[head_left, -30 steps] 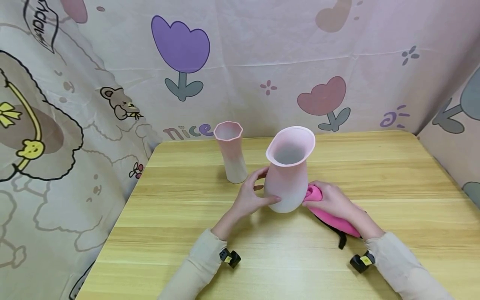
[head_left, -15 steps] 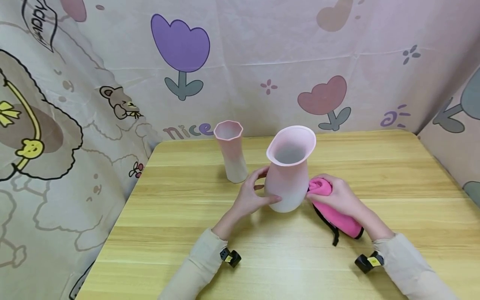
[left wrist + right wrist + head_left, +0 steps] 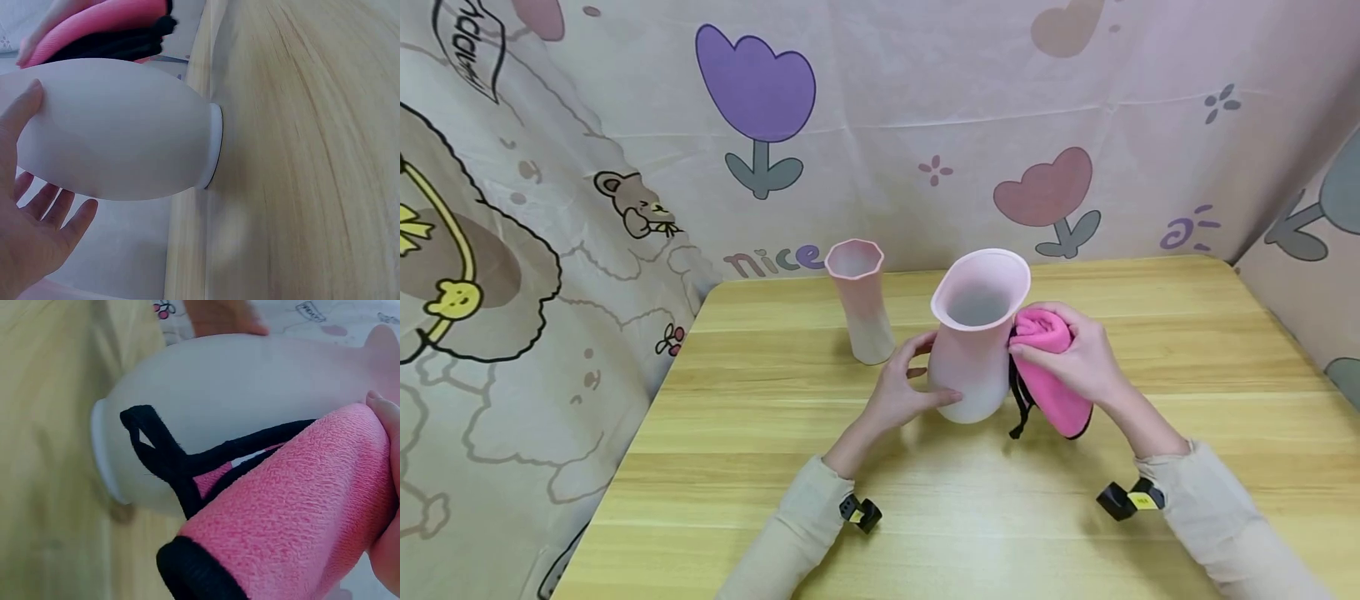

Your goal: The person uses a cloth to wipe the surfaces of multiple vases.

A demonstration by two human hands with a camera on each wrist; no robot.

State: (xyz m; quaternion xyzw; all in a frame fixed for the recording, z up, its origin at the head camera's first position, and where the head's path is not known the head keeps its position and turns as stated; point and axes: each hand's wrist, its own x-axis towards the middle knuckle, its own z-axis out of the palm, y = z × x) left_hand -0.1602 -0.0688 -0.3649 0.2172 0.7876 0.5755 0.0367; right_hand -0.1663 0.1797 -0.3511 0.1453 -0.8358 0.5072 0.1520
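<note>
A large vase [image 3: 973, 358], pink at its flared rim and fading to white below, stands upright on the table. My left hand [image 3: 904, 390] holds its left side, thumb across the front and fingers curving behind. In my right hand [image 3: 1086, 354] is a bunched pink towel [image 3: 1052, 383] with black edging, pressed against the vase's right side just under the rim. The right wrist view shows the towel's fuzzy surface and its black hanging loop [image 3: 150, 437]. The left wrist view shows the vase base [image 3: 214, 147] resting on the wood.
A slimmer pink-and-white vase [image 3: 865, 312] with an angular rim stands behind and left of the large one. The wooden table [image 3: 737, 450] runs back to a printed cloth backdrop [image 3: 865, 125], which also hangs at the left and right sides.
My right hand has moved up the vase's right side with the towel, from near the base to just under the rim. The left hand and both vases have stayed in place.
</note>
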